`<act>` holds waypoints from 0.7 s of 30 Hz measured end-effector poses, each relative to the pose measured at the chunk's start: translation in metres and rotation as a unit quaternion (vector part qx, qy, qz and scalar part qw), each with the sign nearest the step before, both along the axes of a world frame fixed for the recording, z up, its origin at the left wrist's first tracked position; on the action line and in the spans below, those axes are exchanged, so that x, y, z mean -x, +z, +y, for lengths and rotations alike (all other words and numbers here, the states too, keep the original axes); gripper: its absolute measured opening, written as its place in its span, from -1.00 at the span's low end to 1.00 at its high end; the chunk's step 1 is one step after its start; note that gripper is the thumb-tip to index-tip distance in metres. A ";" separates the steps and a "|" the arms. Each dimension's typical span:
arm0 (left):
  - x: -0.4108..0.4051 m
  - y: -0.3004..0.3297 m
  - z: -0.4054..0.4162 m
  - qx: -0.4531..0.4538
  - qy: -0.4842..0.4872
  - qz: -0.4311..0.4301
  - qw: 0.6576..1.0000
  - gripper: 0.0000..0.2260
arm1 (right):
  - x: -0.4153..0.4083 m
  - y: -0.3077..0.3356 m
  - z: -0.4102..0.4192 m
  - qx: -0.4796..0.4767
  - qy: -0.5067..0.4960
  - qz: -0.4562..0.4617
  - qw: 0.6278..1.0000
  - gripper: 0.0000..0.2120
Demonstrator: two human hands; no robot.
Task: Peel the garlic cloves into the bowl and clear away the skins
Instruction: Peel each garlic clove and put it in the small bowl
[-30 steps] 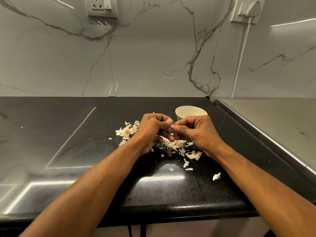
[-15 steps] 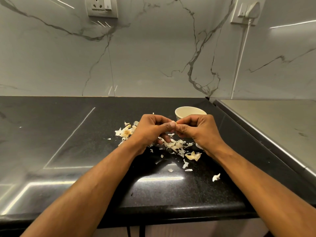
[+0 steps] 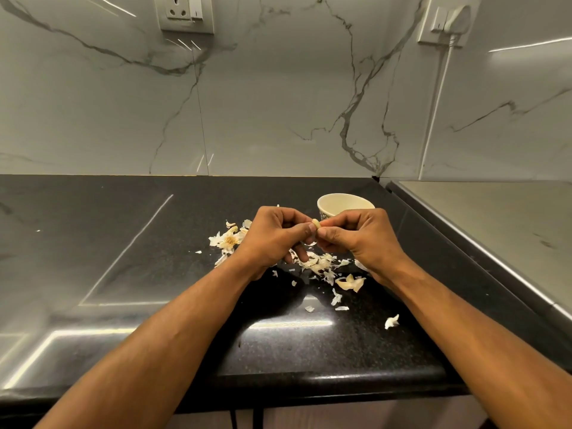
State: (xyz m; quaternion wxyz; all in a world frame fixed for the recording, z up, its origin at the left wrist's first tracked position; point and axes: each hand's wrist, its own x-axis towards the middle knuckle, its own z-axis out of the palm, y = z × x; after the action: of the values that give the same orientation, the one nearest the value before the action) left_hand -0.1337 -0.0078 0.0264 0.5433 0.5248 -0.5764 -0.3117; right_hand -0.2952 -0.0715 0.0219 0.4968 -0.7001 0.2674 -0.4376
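Pale garlic clove (image 3: pixel 316 223) sits pinched between the fingertips of the left hand (image 3: pixel 274 235) and the right hand (image 3: pixel 359 235), held above the black granite countertop (image 3: pixel 123 243). Papery skins (image 3: pixel 318 263) lie scattered beneath the hands. The cream bowl (image 3: pixel 343 205) stands just behind the right hand.

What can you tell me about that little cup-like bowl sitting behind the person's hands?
The bowl is small, round and cream-coloured, with a dark printed pattern on its outer wall. It looks like ceramic or paper; I cannot tell which. It stands upright on the black countertop, near the corner by the marble wall, just behind the right hand, which hides its lower part. The visible inside wall is bare; its bottom is hidden.
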 end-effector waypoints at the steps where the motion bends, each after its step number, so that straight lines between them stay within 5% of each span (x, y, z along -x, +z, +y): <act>1: 0.001 0.000 0.000 0.001 0.003 0.000 1.000 -0.95 | 0.000 -0.001 0.000 -0.001 -0.002 0.003 1.000 -0.91; 9: 0.000 -0.002 -0.003 0.021 0.013 0.007 1.000 -0.88 | -0.001 0.000 0.002 -0.003 0.007 0.000 1.000 -0.93; 17: -0.005 -0.001 -0.007 0.040 0.037 0.046 0.997 -0.89 | 0.000 0.004 0.001 -0.123 0.068 -0.073 0.987 -0.94; 21: -0.008 -0.004 -0.008 0.029 0.041 -0.064 0.997 -0.91 | 0.000 0.004 0.001 -0.123 0.068 -0.069 0.988 -0.93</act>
State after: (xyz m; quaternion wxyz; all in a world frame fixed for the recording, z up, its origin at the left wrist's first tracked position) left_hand -0.1256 -0.0161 0.0222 0.5329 0.5510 -0.5965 -0.2378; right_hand -0.2954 -0.0703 0.0259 0.6254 -0.6181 0.2358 -0.4138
